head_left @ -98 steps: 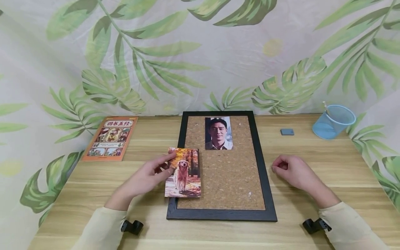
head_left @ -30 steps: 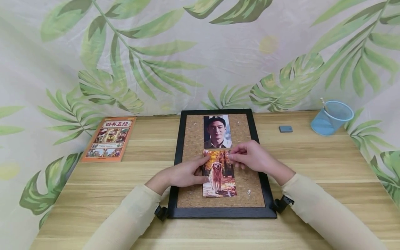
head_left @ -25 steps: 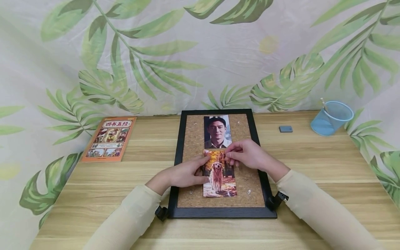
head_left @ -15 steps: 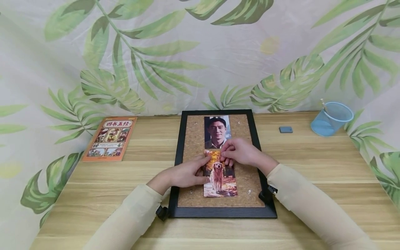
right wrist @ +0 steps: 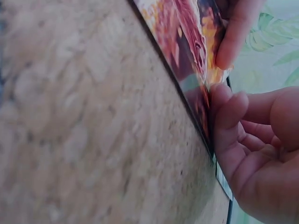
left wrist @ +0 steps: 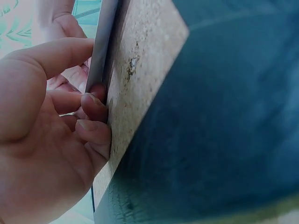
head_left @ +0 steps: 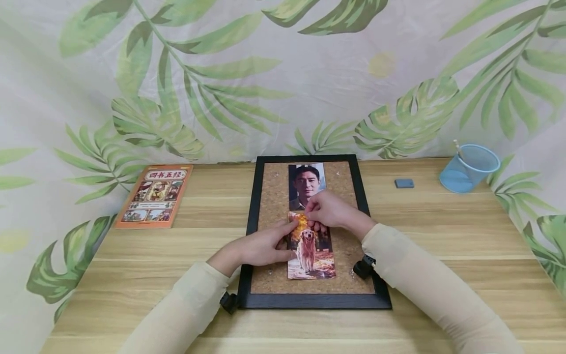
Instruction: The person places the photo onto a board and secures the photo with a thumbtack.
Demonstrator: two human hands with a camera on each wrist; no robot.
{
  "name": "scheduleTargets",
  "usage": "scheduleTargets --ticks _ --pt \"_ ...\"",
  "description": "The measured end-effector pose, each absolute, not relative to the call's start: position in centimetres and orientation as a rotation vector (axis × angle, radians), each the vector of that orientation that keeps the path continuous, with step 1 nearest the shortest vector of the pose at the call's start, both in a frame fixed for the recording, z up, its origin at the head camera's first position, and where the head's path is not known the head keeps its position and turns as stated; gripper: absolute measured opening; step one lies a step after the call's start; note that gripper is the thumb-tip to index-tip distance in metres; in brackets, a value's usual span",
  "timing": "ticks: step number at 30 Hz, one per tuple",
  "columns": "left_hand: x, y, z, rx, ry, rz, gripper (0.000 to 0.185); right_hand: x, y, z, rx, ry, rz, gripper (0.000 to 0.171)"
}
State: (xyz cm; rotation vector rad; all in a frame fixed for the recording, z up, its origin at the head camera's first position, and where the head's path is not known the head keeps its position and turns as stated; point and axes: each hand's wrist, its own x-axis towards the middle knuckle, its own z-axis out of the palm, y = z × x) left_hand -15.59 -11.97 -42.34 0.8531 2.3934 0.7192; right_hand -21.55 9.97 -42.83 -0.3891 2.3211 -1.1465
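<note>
A dog photo [head_left: 308, 255] lies over the middle of the framed cork board [head_left: 314, 301], just below a portrait photo [head_left: 305, 182]. My left hand [head_left: 261, 243] holds the dog photo by its left edge; in the left wrist view a finger reaches behind the photo [left wrist: 100, 44]. My right hand [head_left: 331, 211] is at the photo's top, thumb and index finger pinched together against its surface. Beside those fingertips, in the right wrist view, shows a pale translucent bit [right wrist: 190, 83] that looks like a clear push pin; the fingers hide most of it.
Small clear pins, such as the upper right pin [head_left: 338, 173], dot the cork. An orange book [head_left: 155, 196] lies at the left. Right of the board are a small blue-grey block [head_left: 404, 183] and a blue mesh cup [head_left: 468, 168] with a thin stick inside.
Since the oldest frame my left hand has brought the dog photo rightward onto the board's middle. My right hand has come in from the table and, over the last second, shifted left along the photo's top.
</note>
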Motion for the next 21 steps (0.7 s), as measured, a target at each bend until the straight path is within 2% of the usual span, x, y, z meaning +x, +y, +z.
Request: scheduleTargets --ticks 17,21 --pt "-15.6 -11.8 -42.5 0.859 2.41 0.721 0.08 -21.5 9.0 -42.0 -0.239 2.455 -0.911 0.01" --pt "-15.6 -11.8 -42.4 0.855 2.441 0.707 0.077 -21.1 9.5 -42.2 -0.143 2.436 -0.935 0.014"
